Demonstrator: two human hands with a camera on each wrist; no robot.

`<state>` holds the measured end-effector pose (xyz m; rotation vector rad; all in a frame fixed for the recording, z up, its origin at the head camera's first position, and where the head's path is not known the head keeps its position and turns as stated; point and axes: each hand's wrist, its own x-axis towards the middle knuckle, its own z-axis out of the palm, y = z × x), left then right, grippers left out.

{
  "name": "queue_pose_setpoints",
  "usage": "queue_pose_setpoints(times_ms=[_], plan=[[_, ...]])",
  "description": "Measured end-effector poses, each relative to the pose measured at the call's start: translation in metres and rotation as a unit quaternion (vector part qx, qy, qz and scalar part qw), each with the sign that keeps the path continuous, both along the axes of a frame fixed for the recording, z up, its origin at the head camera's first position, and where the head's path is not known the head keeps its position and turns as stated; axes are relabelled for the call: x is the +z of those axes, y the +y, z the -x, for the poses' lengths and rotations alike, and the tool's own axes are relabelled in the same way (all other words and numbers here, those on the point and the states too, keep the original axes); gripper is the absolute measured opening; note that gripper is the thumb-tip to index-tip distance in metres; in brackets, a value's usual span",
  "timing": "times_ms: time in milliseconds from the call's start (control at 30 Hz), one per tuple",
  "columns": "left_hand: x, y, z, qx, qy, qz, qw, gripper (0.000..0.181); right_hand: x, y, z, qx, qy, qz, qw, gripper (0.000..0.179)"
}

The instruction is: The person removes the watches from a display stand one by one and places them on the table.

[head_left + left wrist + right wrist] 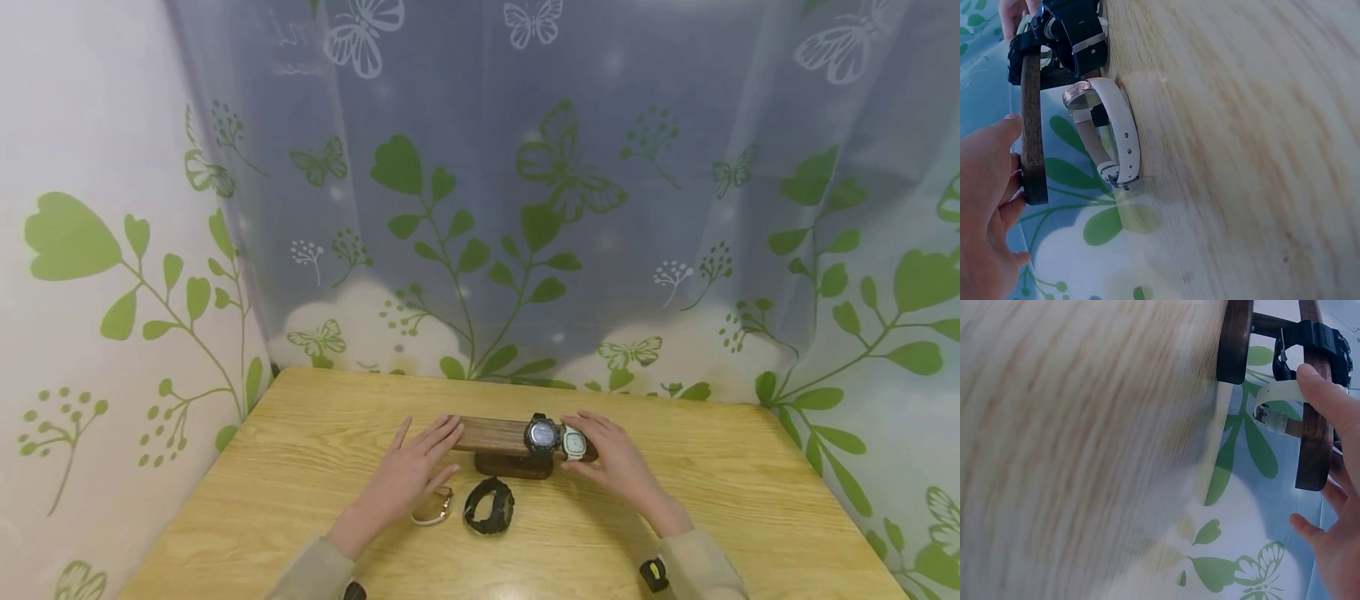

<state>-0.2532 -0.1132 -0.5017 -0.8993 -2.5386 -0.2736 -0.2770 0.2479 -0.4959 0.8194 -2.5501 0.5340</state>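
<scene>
A dark wooden watch stand has a horizontal bar (491, 435) on a base (517, 467). A black watch (542, 434) is strapped round the bar, with a pale green watch (574, 444) beside it near the right end. My right hand (618, 462) pinches the pale watch, thumb on the near side of its strap (1282, 392) and fingers beyond the bar. Straight fingers of my left hand (405, 471) touch the bar's left end; its thumb stands apart. Just right of that hand, a white-strapped watch (1124, 128) stands on its side, buckled in a loop.
Another black watch (508, 507) lies on the table in front of the stand. The light wooden table (750, 492) meets a curtain (480, 250) printed with leaves and butterflies along its back edge. A small black device (655, 574) sits at my right wrist.
</scene>
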Motion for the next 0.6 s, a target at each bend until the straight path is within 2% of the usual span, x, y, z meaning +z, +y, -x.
queue_pose_setpoints(times_ms=[200, 433, 600], plan=[[-0.0015, 0.0002, 0.0012, 0.000, 0.006, 0.003, 1.0000, 0.062, 0.0013, 0.0018, -0.0012, -0.005, 0.027, -0.017, 0.9995, 0.072], [-0.0023, 0.0008, 0.0020, 0.004, 0.008, 0.011, 0.9999, 0.062, 0.0048, 0.0051, -0.0040, -0.009, 0.040, -0.032, 0.9986, 0.071], [-0.0030, -0.0001, 0.0021, 0.001, 0.005, 0.002, 1.0000, 0.062, 0.0047, 0.0103, -0.0045, -0.004, 0.059, -0.038, 0.9975, 0.071]])
